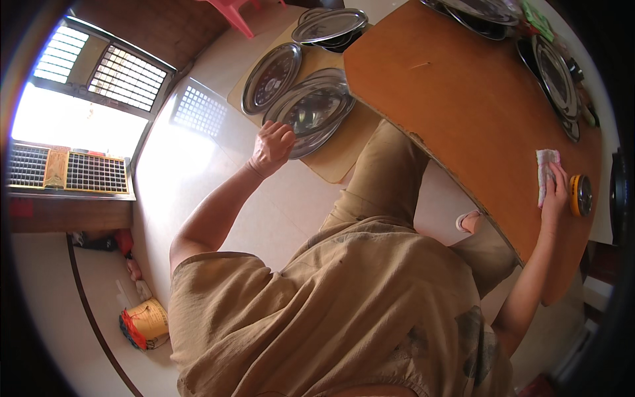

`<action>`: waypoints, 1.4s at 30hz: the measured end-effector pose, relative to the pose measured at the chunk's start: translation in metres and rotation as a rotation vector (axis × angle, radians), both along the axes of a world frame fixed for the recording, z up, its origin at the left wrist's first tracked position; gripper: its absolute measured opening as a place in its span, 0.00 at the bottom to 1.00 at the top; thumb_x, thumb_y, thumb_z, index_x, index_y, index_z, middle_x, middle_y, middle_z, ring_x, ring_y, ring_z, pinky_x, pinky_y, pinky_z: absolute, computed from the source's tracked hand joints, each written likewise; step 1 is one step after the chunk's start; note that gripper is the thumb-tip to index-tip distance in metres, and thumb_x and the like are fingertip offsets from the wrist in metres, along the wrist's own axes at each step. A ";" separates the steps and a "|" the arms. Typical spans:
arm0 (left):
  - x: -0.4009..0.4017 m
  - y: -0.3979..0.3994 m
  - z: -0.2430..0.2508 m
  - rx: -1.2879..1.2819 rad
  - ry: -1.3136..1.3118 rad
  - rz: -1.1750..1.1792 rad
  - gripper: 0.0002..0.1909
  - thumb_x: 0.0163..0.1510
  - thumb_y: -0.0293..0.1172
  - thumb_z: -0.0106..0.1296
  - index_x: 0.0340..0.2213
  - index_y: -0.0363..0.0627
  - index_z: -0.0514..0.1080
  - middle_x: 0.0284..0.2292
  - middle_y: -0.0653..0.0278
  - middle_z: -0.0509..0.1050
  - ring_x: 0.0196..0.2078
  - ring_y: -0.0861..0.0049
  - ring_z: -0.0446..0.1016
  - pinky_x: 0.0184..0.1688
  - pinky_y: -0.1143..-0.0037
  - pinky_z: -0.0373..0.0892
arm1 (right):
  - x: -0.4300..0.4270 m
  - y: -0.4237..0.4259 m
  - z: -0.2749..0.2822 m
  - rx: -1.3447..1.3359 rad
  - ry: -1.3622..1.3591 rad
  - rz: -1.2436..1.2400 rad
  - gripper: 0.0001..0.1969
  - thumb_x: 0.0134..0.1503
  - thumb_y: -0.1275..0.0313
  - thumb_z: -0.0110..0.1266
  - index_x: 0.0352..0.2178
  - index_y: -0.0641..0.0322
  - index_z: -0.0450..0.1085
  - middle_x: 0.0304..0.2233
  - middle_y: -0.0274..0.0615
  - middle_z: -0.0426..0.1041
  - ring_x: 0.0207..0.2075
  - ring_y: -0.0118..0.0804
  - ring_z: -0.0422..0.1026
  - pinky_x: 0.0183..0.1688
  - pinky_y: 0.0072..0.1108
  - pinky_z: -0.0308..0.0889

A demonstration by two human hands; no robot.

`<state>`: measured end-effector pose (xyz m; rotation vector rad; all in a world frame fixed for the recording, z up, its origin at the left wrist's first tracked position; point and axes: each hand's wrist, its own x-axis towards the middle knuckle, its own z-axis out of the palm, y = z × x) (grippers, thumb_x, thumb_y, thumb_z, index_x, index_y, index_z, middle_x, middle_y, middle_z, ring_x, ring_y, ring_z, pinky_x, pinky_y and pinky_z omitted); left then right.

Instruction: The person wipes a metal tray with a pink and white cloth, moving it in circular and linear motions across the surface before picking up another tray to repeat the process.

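Note:
My left hand (274, 145) is curled at the near rim of a shiny oval metal platter (317, 111), its fingertips hidden. That platter lies over another metal platter on a low tan board or tabletop, and its outline is slightly blurred. A second oval platter (272, 78) rests beside it. On the orange-brown wooden table (461, 99), my right hand (554, 191) presses and holds a folded pale cloth (547, 161) with pink edging. Just right of that hand stands a round tin (581, 195) with a yellow side.
More metal platters are stacked at the tan surface's far end (330, 26), at the table's far edge (476, 12) and on its right side (555, 77). A pink plastic stool (233, 12) stands beyond. A yellow bucket (146, 317) sits on the floor at left, below a barred window (129, 77).

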<state>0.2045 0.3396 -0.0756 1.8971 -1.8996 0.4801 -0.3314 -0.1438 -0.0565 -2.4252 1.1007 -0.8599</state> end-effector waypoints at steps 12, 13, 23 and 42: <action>0.016 0.045 -0.087 0.191 -0.093 0.060 0.11 0.41 0.22 0.55 0.30 0.44 0.68 0.39 0.59 0.73 0.44 0.64 0.74 0.39 0.66 0.66 | -0.005 -0.007 -0.005 -0.032 0.029 -0.024 0.18 0.62 0.80 0.45 0.52 0.62 0.71 0.56 0.41 0.69 0.60 0.43 0.65 0.63 0.30 0.58; 0.017 0.049 -0.095 0.214 -0.091 0.080 0.11 0.41 0.22 0.55 0.30 0.44 0.69 0.42 0.58 0.73 0.47 0.64 0.73 0.40 0.66 0.67 | -0.004 -0.006 -0.004 -0.031 0.037 -0.021 0.18 0.62 0.80 0.45 0.52 0.62 0.71 0.56 0.41 0.69 0.60 0.43 0.65 0.63 0.30 0.59; 0.026 0.065 -0.144 0.220 -0.007 0.207 0.09 0.49 0.27 0.56 0.34 0.46 0.72 0.48 0.63 0.73 0.50 0.68 0.72 0.46 0.63 0.65 | -0.001 0.000 0.005 -0.119 0.119 0.000 0.17 0.61 0.81 0.45 0.51 0.64 0.71 0.55 0.44 0.70 0.59 0.46 0.67 0.62 0.32 0.61; 0.021 0.069 -0.150 0.293 0.090 0.398 0.09 0.51 0.39 0.62 0.32 0.50 0.76 0.37 0.69 0.71 0.45 0.71 0.69 0.44 0.66 0.62 | 0.004 0.001 0.004 -0.190 0.089 0.026 0.17 0.59 0.83 0.48 0.49 0.66 0.73 0.52 0.46 0.72 0.56 0.46 0.69 0.60 0.32 0.64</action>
